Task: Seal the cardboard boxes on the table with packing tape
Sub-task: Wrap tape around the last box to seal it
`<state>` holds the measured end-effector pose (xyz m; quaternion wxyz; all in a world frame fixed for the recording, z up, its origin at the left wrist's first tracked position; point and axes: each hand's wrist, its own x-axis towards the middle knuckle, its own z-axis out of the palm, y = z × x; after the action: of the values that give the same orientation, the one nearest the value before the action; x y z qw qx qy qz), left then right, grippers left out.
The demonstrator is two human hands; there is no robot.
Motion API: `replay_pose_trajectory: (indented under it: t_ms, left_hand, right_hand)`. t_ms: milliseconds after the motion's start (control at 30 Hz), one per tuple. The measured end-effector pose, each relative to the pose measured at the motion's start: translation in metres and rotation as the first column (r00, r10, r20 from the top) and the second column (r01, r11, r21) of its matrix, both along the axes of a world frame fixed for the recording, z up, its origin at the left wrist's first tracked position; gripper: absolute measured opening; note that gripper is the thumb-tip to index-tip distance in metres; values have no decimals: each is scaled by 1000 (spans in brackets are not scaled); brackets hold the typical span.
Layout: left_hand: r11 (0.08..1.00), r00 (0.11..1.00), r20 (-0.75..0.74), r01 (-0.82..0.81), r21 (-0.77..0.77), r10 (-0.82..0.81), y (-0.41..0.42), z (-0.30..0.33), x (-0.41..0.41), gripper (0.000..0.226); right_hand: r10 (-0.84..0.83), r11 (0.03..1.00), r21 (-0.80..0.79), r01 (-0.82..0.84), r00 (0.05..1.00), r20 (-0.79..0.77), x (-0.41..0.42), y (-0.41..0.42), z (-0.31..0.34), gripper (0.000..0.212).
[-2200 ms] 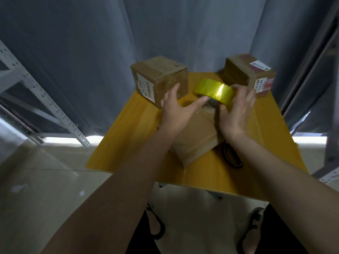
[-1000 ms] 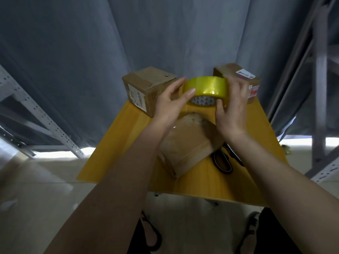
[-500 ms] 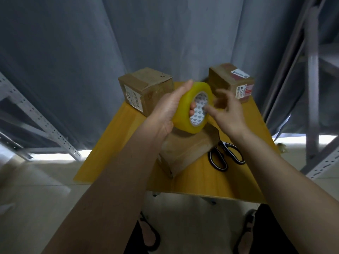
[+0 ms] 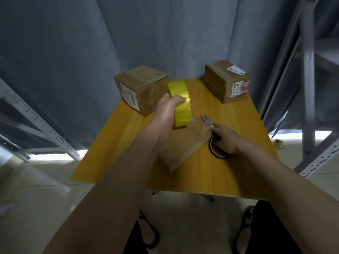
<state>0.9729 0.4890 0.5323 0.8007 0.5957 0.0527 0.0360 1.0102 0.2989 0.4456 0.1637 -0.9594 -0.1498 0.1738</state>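
Tape roll (image 4: pixel 180 105) stands on edge in left hand (image 4: pixel 166 114), axis sideways.

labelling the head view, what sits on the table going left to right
Brown cardboard box with a white side label → yellow roll of packing tape held in the left hand → black-handled scissors under the right hand → brown cardboard box with a red-and-white label.

Yellow-orange wood-grain table (image 4: pixel 229 173) as reference. Glossy bright yellow tape roll (image 4: pixel 180 104) above its centre; plain brown box (image 4: pixel 183 145) mid-table; brown box (image 4: pixel 141 88) with a white printed label at the far left corner; brown box (image 4: pixel 227 80) with red-and-white labels (text too small to read) at the far right corner; black-handled scissors (image 4: pixel 213 143); grey curtain (image 4: pixel 91 43) behind.
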Motion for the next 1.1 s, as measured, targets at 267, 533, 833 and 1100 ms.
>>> replay_pose_trajectory:
  t_ms: [267, 533, 833, 1100]
  left_hand:
    - [980, 977, 196, 45, 191, -84, 0, -11, -2, 38]
    - [991, 977, 210, 7, 136, -36, -10, -23, -5, 40]
    - [992, 973, 223, 33, 121, -60, -13, -30, -7, 36]
    - [991, 973, 218, 44, 127, -72, -15, -36, -5, 37]
  right_hand:
    - [-218, 292, 932, 216, 964, -155, -22, 60, 94, 39]
    - [-15, -68, 901, 428, 903, -430, -35, 70, 97, 26]
    - [-122, -75, 870, 488, 861, -494, -32, 73, 93, 14]
    - [-174, -189, 822, 537, 806, -566, -31, 80, 88, 14]
